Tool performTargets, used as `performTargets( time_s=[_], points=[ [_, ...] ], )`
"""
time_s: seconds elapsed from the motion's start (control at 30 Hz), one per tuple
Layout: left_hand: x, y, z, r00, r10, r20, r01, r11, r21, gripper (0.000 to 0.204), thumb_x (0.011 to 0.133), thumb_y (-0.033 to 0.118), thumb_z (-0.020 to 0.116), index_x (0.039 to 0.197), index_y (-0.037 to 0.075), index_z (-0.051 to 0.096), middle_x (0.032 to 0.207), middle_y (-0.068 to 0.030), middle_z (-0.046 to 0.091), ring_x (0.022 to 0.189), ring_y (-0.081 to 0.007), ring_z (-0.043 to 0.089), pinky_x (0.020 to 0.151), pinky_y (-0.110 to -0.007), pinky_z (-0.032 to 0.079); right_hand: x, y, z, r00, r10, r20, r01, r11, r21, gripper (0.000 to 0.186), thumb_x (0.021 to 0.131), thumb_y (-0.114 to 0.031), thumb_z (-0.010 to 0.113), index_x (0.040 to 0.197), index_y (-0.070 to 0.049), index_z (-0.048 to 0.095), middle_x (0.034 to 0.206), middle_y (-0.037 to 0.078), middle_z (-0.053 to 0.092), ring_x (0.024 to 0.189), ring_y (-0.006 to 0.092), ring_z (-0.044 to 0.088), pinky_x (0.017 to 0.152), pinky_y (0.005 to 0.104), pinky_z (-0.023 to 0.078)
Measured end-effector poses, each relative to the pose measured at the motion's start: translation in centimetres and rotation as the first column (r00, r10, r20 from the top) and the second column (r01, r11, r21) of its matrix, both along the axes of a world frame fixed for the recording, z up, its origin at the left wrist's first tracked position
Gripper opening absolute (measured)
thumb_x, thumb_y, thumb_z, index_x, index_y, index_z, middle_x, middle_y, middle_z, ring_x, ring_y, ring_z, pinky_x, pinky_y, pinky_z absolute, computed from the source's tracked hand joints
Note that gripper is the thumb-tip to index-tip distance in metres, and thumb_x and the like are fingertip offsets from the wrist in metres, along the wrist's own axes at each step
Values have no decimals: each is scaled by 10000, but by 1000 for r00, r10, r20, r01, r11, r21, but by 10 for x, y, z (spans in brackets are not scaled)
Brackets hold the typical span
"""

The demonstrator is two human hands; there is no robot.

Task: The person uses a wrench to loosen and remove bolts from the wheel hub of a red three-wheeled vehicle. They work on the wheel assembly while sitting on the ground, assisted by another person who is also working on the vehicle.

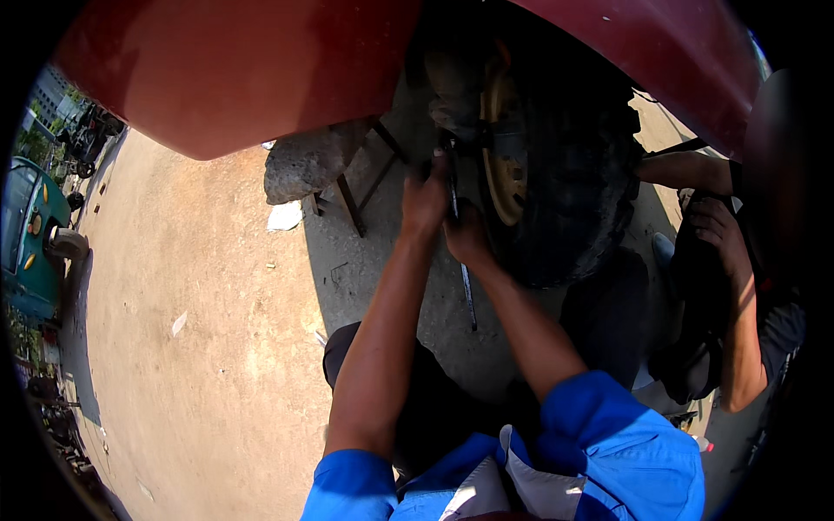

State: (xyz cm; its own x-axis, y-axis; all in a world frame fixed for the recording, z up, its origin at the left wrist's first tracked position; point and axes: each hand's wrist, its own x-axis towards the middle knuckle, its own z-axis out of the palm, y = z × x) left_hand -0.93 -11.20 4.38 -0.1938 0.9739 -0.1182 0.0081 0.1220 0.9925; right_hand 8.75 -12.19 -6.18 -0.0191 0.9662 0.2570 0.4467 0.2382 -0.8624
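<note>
My left hand (424, 198) is closed at the upper part of a long, slim metal bar (466, 291), its thumb toward the top. Lower down, in shadow, my right hand (469, 234) wraps round the same bar. The bar slants from the dark underside near the wheel down toward the ground between my forearms. Just right of my hands stands a big knobbly tyre (578, 174) on a yellow rim (508, 187). Dark parts behind the wheel (456, 91) lie above my hands. The bar's upper end is too dark to make out.
Red bodywork (252, 78) hangs overhead. A rough stone block (313, 165) rests by a metal-legged stand (350, 206) at left, near white paper (284, 217). Another person's hand (719, 224) rests at right, close to the tyre. A green vehicle (39, 260) stands far left.
</note>
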Motion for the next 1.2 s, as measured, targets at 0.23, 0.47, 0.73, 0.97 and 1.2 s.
performTargets(
  time_s=[0.23,0.47,0.73,0.97,1.2],
  points=[
    [-3,-4,-1,1000,-3,-14,3,1000,30,563,956,467,532,1197,-35,616,1134,-149,652,1050,-213,585,894,-363,449,-7,4,5,969,-119,215,122,993,-1,271,899,-225,590,954,39,596,848,251,640,831,427,634,720,485,499],
    [-2,-7,10,997,22,-77,-18,998,54,623,946,482,536,1213,-77,604,1212,-209,631,1151,-268,573,975,-363,414,-23,39,24,739,-258,623,122,960,253,317,878,-279,600,1079,-36,623,967,204,670,865,354,670,748,438,548],
    [-4,-1,-1,1000,7,4,-7,999,32,710,929,547,511,1195,-104,603,1186,-236,633,1158,-268,573,980,-369,415,-12,37,58,775,-95,625,88,995,43,322,868,-339,618,962,-34,663,989,204,671,929,364,670,755,449,546],
    [-2,-8,13,999,48,-4,-48,998,-30,702,929,530,525,1161,-127,609,1165,-243,640,1139,-255,581,964,-380,425,-9,49,40,810,-128,573,87,991,98,361,817,-301,645,1055,-30,622,977,204,647,898,384,647,718,465,531],
    [-1,-3,5,999,54,11,-54,997,59,647,944,490,521,1160,-112,616,1162,-219,646,1122,-254,582,961,-384,425,-10,49,35,789,-134,599,61,988,141,394,816,-305,652,1093,-27,614,1016,236,625,948,403,621,765,475,508]
  ],
)
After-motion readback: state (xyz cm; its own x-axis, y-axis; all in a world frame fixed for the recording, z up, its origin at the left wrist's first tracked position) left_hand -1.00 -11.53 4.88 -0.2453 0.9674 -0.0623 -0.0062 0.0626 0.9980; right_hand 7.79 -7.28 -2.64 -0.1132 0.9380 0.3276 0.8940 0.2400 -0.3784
